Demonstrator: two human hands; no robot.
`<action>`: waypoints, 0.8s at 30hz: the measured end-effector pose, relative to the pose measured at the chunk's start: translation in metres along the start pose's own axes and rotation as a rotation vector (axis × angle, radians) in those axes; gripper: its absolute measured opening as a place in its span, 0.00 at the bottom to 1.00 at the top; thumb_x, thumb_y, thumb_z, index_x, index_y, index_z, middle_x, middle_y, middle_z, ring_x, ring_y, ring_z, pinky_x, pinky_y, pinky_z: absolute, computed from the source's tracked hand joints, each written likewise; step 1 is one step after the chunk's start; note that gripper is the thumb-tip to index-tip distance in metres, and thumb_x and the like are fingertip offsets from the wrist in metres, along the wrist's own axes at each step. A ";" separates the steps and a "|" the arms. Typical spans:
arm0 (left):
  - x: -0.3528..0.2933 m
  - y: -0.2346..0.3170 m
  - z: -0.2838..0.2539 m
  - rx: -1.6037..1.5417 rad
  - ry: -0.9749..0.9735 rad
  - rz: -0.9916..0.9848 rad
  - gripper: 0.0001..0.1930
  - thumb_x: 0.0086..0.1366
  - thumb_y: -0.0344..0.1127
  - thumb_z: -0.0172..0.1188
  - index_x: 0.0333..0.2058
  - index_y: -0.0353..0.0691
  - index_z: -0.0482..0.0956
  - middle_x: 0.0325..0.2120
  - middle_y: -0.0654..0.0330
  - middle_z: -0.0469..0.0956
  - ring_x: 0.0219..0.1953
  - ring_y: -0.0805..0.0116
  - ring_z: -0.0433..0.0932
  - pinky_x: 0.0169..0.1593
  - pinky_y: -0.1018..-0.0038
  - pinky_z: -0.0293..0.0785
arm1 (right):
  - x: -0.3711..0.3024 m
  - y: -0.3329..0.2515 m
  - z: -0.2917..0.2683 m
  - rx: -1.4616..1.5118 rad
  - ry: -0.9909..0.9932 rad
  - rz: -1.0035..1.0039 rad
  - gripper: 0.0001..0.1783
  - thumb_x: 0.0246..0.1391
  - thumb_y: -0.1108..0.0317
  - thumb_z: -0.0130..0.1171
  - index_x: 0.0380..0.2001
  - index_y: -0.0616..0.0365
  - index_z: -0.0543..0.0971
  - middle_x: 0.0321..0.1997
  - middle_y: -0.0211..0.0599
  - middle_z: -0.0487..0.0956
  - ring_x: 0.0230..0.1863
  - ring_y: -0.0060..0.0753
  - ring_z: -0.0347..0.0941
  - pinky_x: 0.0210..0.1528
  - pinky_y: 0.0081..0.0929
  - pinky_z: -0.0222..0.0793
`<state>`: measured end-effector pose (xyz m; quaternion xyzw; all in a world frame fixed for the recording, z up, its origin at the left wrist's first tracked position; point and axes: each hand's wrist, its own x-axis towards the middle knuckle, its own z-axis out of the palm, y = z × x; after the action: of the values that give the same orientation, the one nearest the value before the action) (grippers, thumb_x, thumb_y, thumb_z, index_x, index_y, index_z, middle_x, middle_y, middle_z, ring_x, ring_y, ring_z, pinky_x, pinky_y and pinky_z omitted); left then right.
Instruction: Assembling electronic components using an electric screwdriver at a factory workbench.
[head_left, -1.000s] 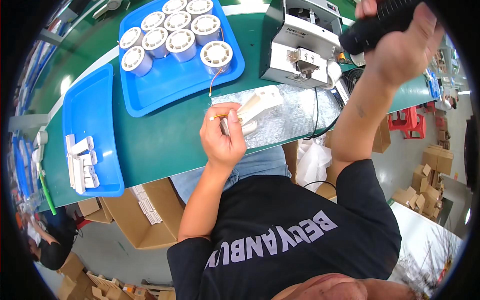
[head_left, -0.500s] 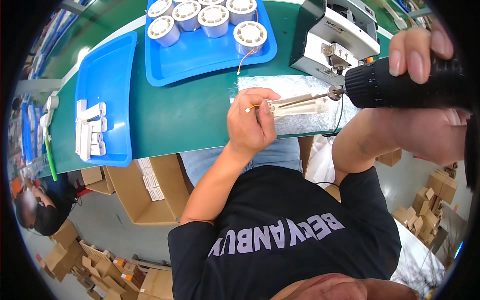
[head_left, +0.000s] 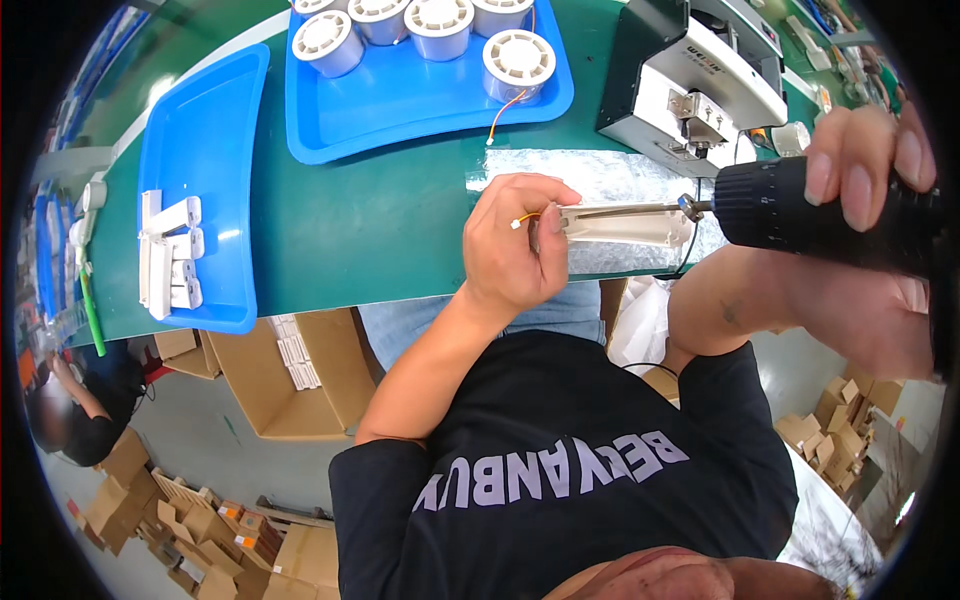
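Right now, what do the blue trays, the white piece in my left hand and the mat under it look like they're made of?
Blue trays: likely moulded plastic, smooth and glossy, with highlights on the rims. White piece in the left hand: probably matt plastic, thin-walled and evenly cream-white. Mat: silvery and crinkled, looks like foil or a metallised sheet; hard to say which.

Bare green table [head_left: 350, 220] lies open between the two blue trays, wide enough for a hand to pass. Ahead, the tray of white spools [head_left: 420, 90] blocks the way, and the grey machine [head_left: 700, 80] walls off the right.
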<state>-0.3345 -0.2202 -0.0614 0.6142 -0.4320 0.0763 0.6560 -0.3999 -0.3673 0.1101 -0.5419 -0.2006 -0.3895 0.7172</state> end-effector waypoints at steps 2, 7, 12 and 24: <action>0.000 0.002 -0.002 -0.004 -0.005 -0.021 0.05 0.61 0.20 0.54 0.32 0.37 0.69 0.32 0.59 0.81 0.29 0.61 0.76 0.29 0.71 0.71 | 0.000 -0.015 -0.002 0.006 0.006 -0.008 0.40 0.63 0.34 0.41 0.53 0.65 0.64 0.39 0.49 0.69 0.27 0.40 0.73 0.23 0.32 0.72; -0.004 0.003 -0.003 -0.026 0.012 -0.039 0.07 0.58 0.19 0.55 0.33 0.37 0.69 0.32 0.59 0.81 0.30 0.59 0.77 0.31 0.70 0.73 | 0.001 0.005 0.002 0.034 0.012 -0.025 0.40 0.64 0.33 0.39 0.53 0.65 0.64 0.37 0.50 0.70 0.25 0.42 0.73 0.20 0.33 0.74; -0.009 -0.002 -0.003 -0.024 -0.052 -0.065 0.04 0.63 0.20 0.49 0.34 0.36 0.68 0.32 0.56 0.81 0.34 0.57 0.80 0.40 0.68 0.75 | 0.002 0.008 0.013 0.095 -0.004 -0.043 0.41 0.64 0.32 0.38 0.53 0.65 0.63 0.36 0.51 0.70 0.24 0.43 0.74 0.19 0.34 0.75; -0.002 0.002 -0.003 0.014 0.013 -0.027 0.02 0.65 0.23 0.52 0.34 0.36 0.70 0.31 0.57 0.80 0.31 0.59 0.78 0.37 0.68 0.73 | -0.017 -0.018 -0.020 -0.069 -0.025 -0.111 0.46 0.47 0.27 0.60 0.40 0.68 0.69 0.36 0.36 0.68 0.28 0.26 0.68 0.32 0.25 0.64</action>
<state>-0.3361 -0.2164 -0.0607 0.6239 -0.4190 0.0746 0.6555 -0.4275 -0.3821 0.1023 -0.5592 -0.2259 -0.4284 0.6729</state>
